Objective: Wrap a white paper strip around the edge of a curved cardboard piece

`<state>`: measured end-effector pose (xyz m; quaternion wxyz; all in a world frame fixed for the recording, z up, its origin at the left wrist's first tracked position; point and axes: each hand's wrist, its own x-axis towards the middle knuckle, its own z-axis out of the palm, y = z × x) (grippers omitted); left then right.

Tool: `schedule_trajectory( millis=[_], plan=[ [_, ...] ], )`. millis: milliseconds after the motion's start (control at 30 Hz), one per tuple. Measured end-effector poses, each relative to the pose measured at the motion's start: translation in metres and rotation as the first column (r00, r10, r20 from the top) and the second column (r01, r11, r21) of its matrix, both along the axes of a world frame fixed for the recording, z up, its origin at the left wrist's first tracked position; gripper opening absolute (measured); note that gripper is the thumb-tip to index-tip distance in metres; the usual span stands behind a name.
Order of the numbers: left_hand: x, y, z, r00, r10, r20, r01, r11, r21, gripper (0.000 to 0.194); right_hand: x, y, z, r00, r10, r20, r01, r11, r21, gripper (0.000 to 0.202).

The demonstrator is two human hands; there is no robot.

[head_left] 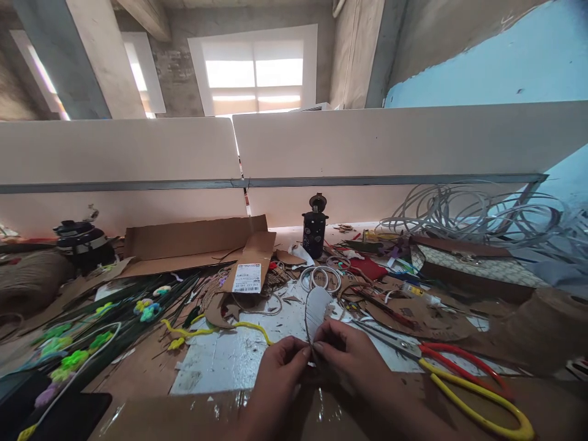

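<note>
At the lower centre of the frame, the white leaf-shaped piece (318, 309) stood roughly upright, a dark strand (307, 313) along its left edge. The fingers of the left hand (282, 367) and the right hand (346, 352) grasped its narrow base, thumbs close together. Good handling seemed to call for a light, even pinch, keeping strand and edge flush without creasing the ribbed surface. The scissors (412, 348), at lower right, were best kept clear of the right forearm.
</note>
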<state>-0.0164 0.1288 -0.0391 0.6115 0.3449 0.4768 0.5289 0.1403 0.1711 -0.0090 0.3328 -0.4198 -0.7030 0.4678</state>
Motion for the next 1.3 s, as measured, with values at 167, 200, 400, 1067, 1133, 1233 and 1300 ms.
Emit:
schedule_trajectory(
  millis=[167, 200, 400, 1067, 1133, 1233, 1300],
  plan=[
    [-0.0002, 0.0013, 0.0003, 0.999, 0.026, 0.021, -0.026, 0.999, -0.021, 0.026, 0.0008, 0.0016, -0.0017, 1.0, -0.005, -0.007, 0.005, 1.0, -0.018, 0.009],
    [0.0004, 0.0008, 0.0014, 0.999, 0.034, 0.032, -0.033, 0.999, -0.021, 0.027, 0.0009, 0.0019, -0.0022, 1.0, -0.004, -0.008, 0.004, 1.0, -0.017, 0.009],
    [0.0046, -0.0046, 0.0085, 0.996, 0.05, 0.071, -0.047, 0.998, -0.044, 0.024, -0.0002, 0.0033, -0.0032, 1.0, 0.001, -0.004, -0.001, 1.0, -0.014, 0.009],
    [0.0, 0.004, -0.0003, 0.999, 0.024, 0.035, -0.024, 1.0, -0.007, 0.018, 0.0001, 0.0044, -0.0012, 1.0, 0.015, -0.004, -0.016, 0.999, -0.031, 0.012],
    [0.0003, 0.0041, 0.0, 1.0, 0.017, 0.025, -0.017, 1.0, -0.004, 0.019, -0.0001, 0.0043, -0.001, 1.0, 0.011, -0.006, -0.011, 0.999, -0.049, 0.013],
    [0.0014, 0.0031, 0.0013, 1.0, 0.01, 0.002, -0.01, 1.0, 0.0, 0.02, -0.0003, 0.0042, -0.0014, 1.0, 0.0, -0.012, -0.001, 0.999, -0.054, 0.014],
    [0.002, 0.0023, 0.0016, 1.0, 0.004, -0.006, -0.004, 1.0, -0.001, 0.02, -0.0003, 0.0046, -0.0021, 1.0, -0.007, -0.001, 0.007, 0.999, -0.039, 0.013]
  ],
)
